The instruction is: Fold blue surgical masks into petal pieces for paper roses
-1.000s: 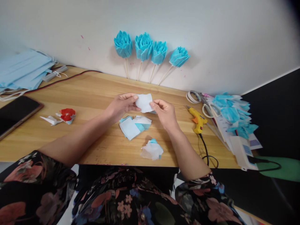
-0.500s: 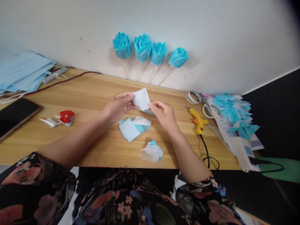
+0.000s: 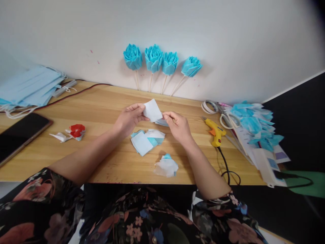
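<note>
Between finger and thumb, my left hand (image 3: 130,118) pinches a white fabric square (image 3: 152,110) by its left side, one corner pointing up. My right hand (image 3: 177,127) has its thumb and forefinger closed at the lower right of the held pieces, where pale blue layers (image 3: 162,122) show under the square. How many layers there are is hidden. Just below my hands, a small pile of white and blue fabric squares (image 3: 143,143) lies on the wooden table (image 3: 109,166). Nearer me is a crumpled white and blue scrap (image 3: 166,166).
Several blue fabric flowers on sticks (image 3: 153,58) lean against the wall. A yellow glue gun (image 3: 215,131), scissors (image 3: 230,121), tape (image 3: 209,106) and blue scraps (image 3: 254,118) are on the right. At left are face masks (image 3: 33,86), a phone (image 3: 21,137) and a red-and-white scrap (image 3: 77,131).
The white square has turned from lying level to slanting, and pale blue layers now show below it. My right hand has shifted slightly down. The camera view has tilted a little.
</note>
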The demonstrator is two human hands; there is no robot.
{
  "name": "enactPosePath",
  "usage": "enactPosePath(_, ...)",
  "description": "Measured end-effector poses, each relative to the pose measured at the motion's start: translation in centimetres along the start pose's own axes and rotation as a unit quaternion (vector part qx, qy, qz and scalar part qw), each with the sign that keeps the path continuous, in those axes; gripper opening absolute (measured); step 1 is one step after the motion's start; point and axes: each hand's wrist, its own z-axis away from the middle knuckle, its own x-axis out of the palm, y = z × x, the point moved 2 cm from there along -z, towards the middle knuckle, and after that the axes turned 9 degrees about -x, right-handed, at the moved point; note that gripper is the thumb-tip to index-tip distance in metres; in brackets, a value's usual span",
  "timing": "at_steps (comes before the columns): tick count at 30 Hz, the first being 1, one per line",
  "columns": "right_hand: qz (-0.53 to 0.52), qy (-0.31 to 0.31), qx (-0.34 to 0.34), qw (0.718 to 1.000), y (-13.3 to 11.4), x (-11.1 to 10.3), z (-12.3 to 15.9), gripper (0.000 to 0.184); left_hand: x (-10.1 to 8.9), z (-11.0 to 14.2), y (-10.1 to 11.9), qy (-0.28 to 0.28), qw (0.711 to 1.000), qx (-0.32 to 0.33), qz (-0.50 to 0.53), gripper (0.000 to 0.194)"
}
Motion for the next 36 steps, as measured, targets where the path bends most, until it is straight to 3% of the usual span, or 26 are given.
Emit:
enactPosePath(4, 0.015, 0.081, -0.006, 0.997, -0.2, -0.6, 0.0, 0.035, 0.3, 0.3, 0.0, -0.011, 1.000, 0.011, -0.014, 0.023)
enactPosePath(8, -0.037, 0.063, -0.010, 0.997, -0.8, -0.5, 0.0, 0.038, 1.2, 0.8, -0.1, -0.063, 0.997, 0.020, -0.049, 0.027)
enactPosePath(12, -0.063, 0.056, 0.001, 0.996, -1.2, -0.4, 0.0, 0.025, 1.5, 1.1, -0.4, -0.082, 0.993, 0.018, -0.086, 0.030)
enactPosePath(18, -0.031, 0.089, -0.022, 0.995, -1.4, -0.6, 0.1, 0.017, 0.8, 0.7, -0.7, -0.067, 0.993, 0.003, -0.096, 0.031)
enactPosePath(24, -0.016, 0.107, -0.020, 0.994, -1.0, -0.5, 0.1, 0.018, 0.9, 0.8, -0.3, -0.036, 0.992, 0.031, -0.117, 0.035)
enactPosePath(31, -0.103, 0.126, 0.014, 0.987, -0.5, -0.2, 0.0, 0.018, 0.9, 0.7, -0.4, -0.033, 0.993, 0.038, -0.104, 0.035)
enactPosePath(36, -0.215, 0.171, 0.093, 0.957, -0.4, -0.6, 0.0, 0.035, 0.7, 0.4, -0.3, 0.001, 0.997, 0.054, -0.055, 0.031)
